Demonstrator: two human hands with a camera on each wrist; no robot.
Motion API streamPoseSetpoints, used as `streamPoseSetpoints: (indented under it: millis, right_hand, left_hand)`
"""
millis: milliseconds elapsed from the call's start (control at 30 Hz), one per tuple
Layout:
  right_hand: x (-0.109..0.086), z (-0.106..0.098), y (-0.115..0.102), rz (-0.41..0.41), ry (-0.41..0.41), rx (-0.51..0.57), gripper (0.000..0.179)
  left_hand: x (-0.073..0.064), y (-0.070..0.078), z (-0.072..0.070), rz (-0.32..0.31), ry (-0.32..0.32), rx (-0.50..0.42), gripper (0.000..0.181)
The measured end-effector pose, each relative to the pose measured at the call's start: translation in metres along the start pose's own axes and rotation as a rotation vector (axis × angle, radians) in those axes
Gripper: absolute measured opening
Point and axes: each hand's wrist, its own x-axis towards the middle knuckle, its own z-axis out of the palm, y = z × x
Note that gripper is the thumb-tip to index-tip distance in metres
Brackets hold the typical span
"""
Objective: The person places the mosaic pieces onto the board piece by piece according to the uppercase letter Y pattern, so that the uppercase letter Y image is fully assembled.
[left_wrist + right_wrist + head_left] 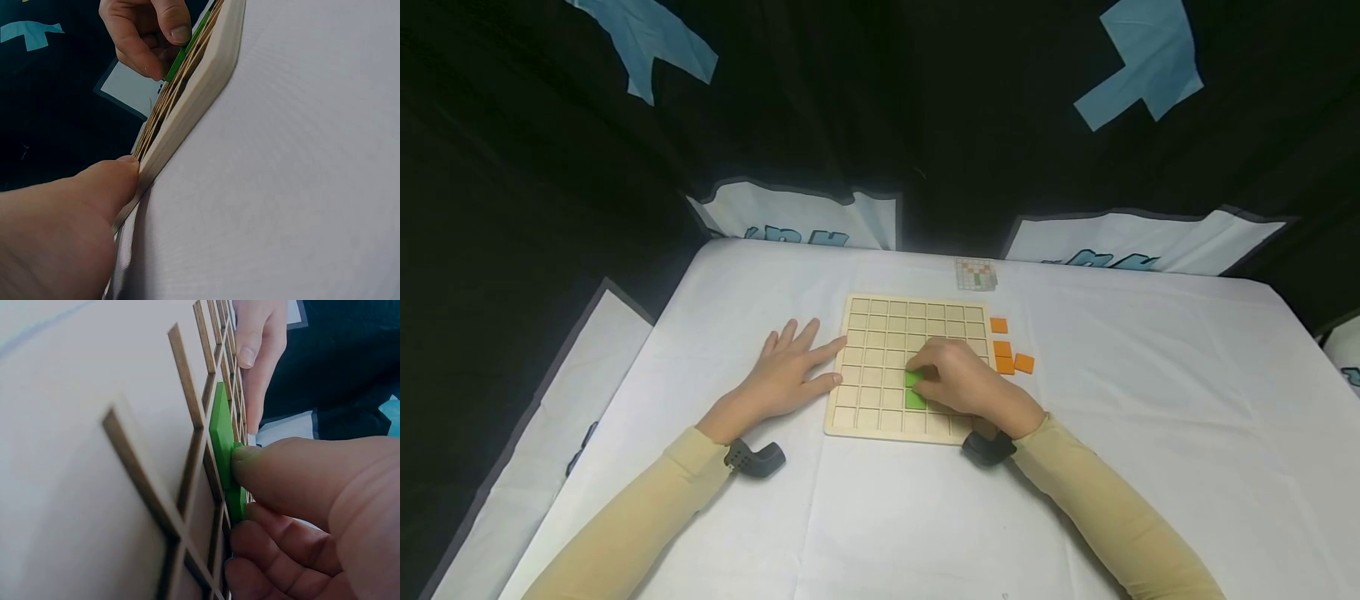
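A light wooden grid board [871, 396] lies flat, with raised strips dividing it into square cells. My right hand [958, 379] is over its middle, thumb and fingers curled and pinching a green square tile [236, 503]. Right beside that tile, another green tile [219, 431] sits in a cell nearer me. My left hand [786, 375] rests at the board's left edge with its fingers spread, thumb and index fingertips right at the rim. The left wrist view has the thumb [115, 181] against the board's side.
Several loose orange tiles [998, 325] lie along the board's right side. Behind the board is a small card [975, 274] with a grid pattern in orange and green. A white cloth [880, 517] covers the table, and a dark curtain [880, 108] hangs beyond its far edge.
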Motion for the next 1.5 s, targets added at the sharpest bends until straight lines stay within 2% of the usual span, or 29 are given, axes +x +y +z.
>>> streamPoseSetpoints:
  millis: [767, 1500]
  right_hand:
    - [-0.0008, 0.0002, 0.0005, 0.001, -0.001, -0.023, 0.022]
    - [0.001, -0.0007, -0.002, 0.042, -0.013, -0.05, 0.023]
  left_hand:
    - [-0.0001, -0.0001, -0.0004, 0.006, -0.005, 0.0, 0.062]
    - [0.0012, -0.0003, 0.0005, -0.003, 0.001, -0.004, 0.062]
